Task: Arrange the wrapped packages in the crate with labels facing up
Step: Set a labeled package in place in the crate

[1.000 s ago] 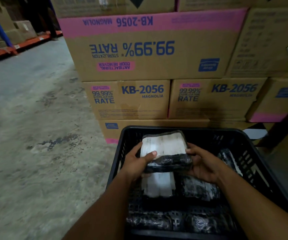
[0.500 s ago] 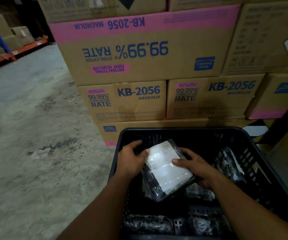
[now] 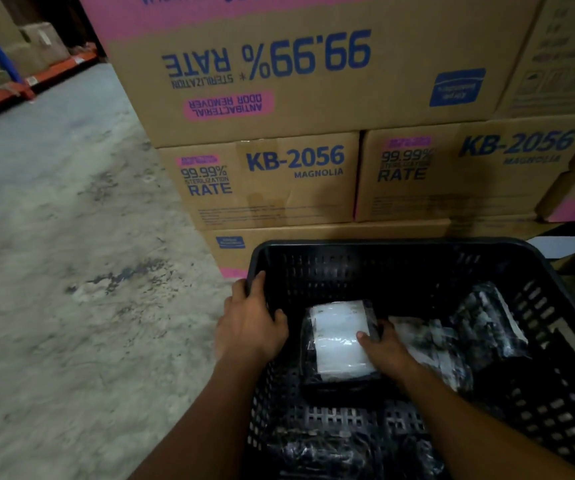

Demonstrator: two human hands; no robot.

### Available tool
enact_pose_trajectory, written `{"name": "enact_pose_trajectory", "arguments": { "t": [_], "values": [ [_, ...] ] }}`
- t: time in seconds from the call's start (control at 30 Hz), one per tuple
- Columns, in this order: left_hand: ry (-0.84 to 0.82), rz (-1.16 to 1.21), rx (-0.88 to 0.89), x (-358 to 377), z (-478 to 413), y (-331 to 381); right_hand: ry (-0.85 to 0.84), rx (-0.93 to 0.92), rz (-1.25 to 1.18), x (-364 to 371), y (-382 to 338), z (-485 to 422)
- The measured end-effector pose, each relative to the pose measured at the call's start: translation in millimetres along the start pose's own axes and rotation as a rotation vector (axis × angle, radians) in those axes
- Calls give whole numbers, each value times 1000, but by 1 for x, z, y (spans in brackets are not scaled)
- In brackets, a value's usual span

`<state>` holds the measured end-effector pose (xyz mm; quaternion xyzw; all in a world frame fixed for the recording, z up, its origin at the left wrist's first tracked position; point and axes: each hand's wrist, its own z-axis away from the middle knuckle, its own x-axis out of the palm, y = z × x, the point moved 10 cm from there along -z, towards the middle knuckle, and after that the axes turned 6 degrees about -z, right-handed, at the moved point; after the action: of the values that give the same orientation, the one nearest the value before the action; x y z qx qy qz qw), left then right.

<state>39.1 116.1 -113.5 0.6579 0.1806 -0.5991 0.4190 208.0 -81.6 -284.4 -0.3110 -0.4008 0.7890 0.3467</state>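
A black slotted plastic crate (image 3: 397,249) stands on the floor in front of me. Inside it, a black-wrapped package with a white label (image 3: 339,341) lies flat, label up, left of centre. My right hand (image 3: 384,348) rests on the package's right edge, thumb on the label. My left hand (image 3: 249,323) grips the crate's left rim. Two more wrapped packages lie to the right: one (image 3: 428,344) beside my right hand, another (image 3: 490,320) leaning against the right wall. Dark wrapped packages (image 3: 317,452) fill the crate's near end.
Stacked cardboard boxes printed "KB-2056 MAGNOLIA" (image 3: 279,181) rise directly behind the crate. Bare concrete floor (image 3: 71,271) spreads to the left. An orange and blue rack with boxes (image 3: 9,71) stands far left.
The labelled package went from tilted in both hands to lying flat in the crate. My left hand let go of it and took the crate's left rim.
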Motion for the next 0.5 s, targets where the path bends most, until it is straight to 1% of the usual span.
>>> {"name": "enact_pose_trajectory", "arguments": {
  "t": [0.07,0.17,0.3,0.37,0.43,0.5],
  "values": [
    [-10,-34,-14,1,-1,0,1,21,141,8,5,-5],
    [-30,-55,-19,2,-1,3,2,35,234,9,4,-12],
    [-45,-55,-31,3,-2,3,-30,-21,222,21,-4,-13],
    [-44,-60,-29,3,-1,3,-94,-35,230,44,-5,-14],
    [-33,-63,-16,3,-2,3,-133,-21,269,59,-6,-19],
    [-33,-67,-6,4,-3,3,-133,13,253,59,-5,-24]
  ]
}}
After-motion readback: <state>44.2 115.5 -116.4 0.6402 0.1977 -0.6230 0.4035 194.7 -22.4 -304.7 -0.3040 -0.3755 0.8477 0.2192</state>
